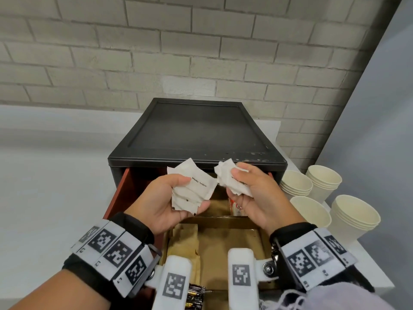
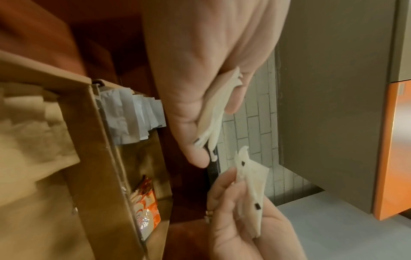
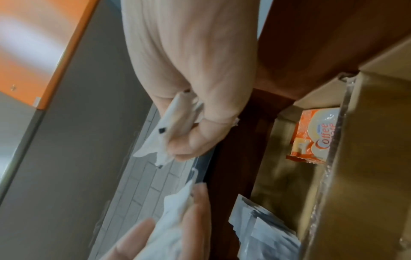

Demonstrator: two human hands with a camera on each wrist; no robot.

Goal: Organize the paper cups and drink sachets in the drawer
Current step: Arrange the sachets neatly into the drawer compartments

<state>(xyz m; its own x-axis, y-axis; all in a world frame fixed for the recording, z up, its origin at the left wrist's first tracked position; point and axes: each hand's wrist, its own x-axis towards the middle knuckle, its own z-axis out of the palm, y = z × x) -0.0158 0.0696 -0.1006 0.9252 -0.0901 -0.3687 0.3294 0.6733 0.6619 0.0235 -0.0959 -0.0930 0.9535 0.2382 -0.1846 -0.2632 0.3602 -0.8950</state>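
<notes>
A black cabinet (image 1: 196,133) stands on the white table (image 1: 55,175) with its drawer (image 1: 116,198) pulled out toward the person, and four stacks of paper cups (image 1: 321,177) wait untouched on the table to its right. Both hands hover over the drawer's rear compartments: the left hand (image 1: 165,202) pinches a fanned bunch of white sugar sachets (image 1: 192,186) between thumb and fingers, long edges roughly upright, while the right hand (image 1: 257,193) clutches a crumpled bunch of the same sachets (image 1: 230,177). The two bunches almost touch, and directly below sit grey sachets (image 2: 133,114) under the left hand and orange coffee creamer sachets (image 3: 315,133) under the right, so I'd guess either hand need only drop straight down.
</notes>
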